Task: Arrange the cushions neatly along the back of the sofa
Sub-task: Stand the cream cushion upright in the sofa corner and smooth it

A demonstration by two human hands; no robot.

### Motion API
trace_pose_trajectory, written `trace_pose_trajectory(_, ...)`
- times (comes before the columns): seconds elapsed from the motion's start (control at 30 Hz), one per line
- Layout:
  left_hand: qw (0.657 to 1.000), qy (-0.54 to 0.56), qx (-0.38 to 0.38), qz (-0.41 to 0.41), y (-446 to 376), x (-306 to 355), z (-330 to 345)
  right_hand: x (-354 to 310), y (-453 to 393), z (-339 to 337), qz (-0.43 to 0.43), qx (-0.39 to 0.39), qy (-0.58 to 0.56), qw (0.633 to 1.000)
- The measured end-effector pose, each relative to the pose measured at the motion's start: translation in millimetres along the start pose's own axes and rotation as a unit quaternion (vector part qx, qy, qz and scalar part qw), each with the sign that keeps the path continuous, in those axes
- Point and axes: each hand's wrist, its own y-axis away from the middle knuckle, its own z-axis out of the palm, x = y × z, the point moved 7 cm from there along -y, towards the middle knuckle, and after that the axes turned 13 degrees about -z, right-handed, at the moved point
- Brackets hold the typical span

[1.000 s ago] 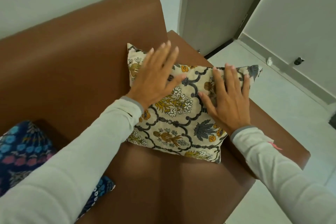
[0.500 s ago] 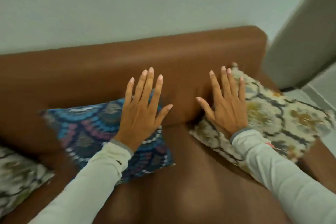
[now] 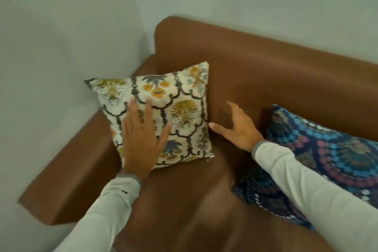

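Note:
A cream floral cushion (image 3: pixel 176 106) leans in the left corner of the brown leather sofa (image 3: pixel 266 71), against the backrest and the left armrest. My left hand (image 3: pixel 141 139) lies flat on its lower left face, fingers spread. My right hand (image 3: pixel 237 129) hovers open just right of the cushion's edge, in front of the backrest, thumb pointing at the cushion. A dark blue cushion with round blue and pink patterns (image 3: pixel 327 161) rests against the backrest to the right, partly hidden by my right sleeve.
The left armrest (image 3: pixel 67 174) stands close to a pale wall (image 3: pixel 51 67). Bare brown seat (image 3: pixel 184 210) lies in front of the cushions. A gap of backrest separates the two cushions.
The view has swung left from the sofa's right end to its left end. My hands left the right floral and blue cushions; my left hand now rests on the left floral cushion.

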Motion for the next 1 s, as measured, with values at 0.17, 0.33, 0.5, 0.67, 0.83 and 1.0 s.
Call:
trace_pose_trajectory(0.17,0.936,0.247,-0.090,-0.232,-32,-122,17,41,-64,69,0.110,0.009,-0.218,0.970)
trace_pose_trajectory(0.33,0.913,0.309,-0.138,-0.228,-66,-135,48,36,-63,107,0.128,0.054,-0.295,0.945)
trace_pose_trajectory(0.5,0.920,0.323,-0.089,-0.202,-53,-138,37,13,-80,113,0.092,0.101,-0.311,0.941)
trace_pose_trajectory(0.67,0.927,0.300,-0.091,-0.206,-42,-85,6,5,-65,59,0.078,0.151,-0.281,0.944)
trace_pose_trajectory(0.83,0.938,0.256,-0.124,-0.197,-52,-84,2,20,-61,70,0.103,0.120,-0.263,0.952)
trace_pose_trajectory(1.0,0.977,0.145,-0.052,-0.146,-44,-46,-64,-48,-23,4,0.041,0.152,-0.098,0.983)
